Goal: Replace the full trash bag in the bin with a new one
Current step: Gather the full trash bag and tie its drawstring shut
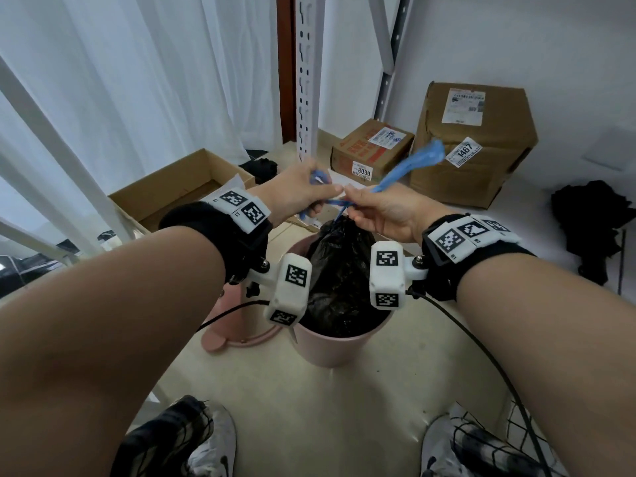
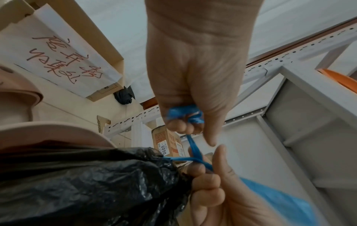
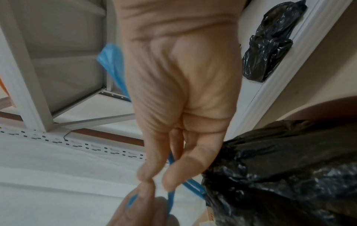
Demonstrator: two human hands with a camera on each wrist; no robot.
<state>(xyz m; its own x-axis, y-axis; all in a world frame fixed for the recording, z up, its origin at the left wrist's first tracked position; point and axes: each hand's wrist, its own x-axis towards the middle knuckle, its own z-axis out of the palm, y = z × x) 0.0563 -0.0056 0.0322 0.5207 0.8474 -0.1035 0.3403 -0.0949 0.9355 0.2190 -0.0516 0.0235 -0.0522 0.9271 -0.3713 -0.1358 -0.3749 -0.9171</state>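
Note:
A pink bin [image 1: 330,346] stands on the floor with a full black trash bag [image 1: 340,270] gathered at its top. Blue drawstrings [image 1: 339,203] come out of the bag's neck and cross above it. My left hand [image 1: 303,191] grips one blue drawstring [image 2: 185,114] in curled fingers. My right hand [image 1: 382,208] pinches the other drawstring [image 3: 171,197], whose loose blue end [image 1: 423,158] sticks up to the right. The thumbs of both hands nearly touch above the bag [image 2: 86,183].
The bin's pink lid [image 1: 237,325] lies on the floor left of the bin. An open cardboard box [image 1: 179,187] sits at left, two closed boxes [image 1: 475,139] behind. A white rack post [image 1: 306,77] rises behind. Black bags [image 1: 592,218] lie at right. My shoes [image 1: 213,445] are below.

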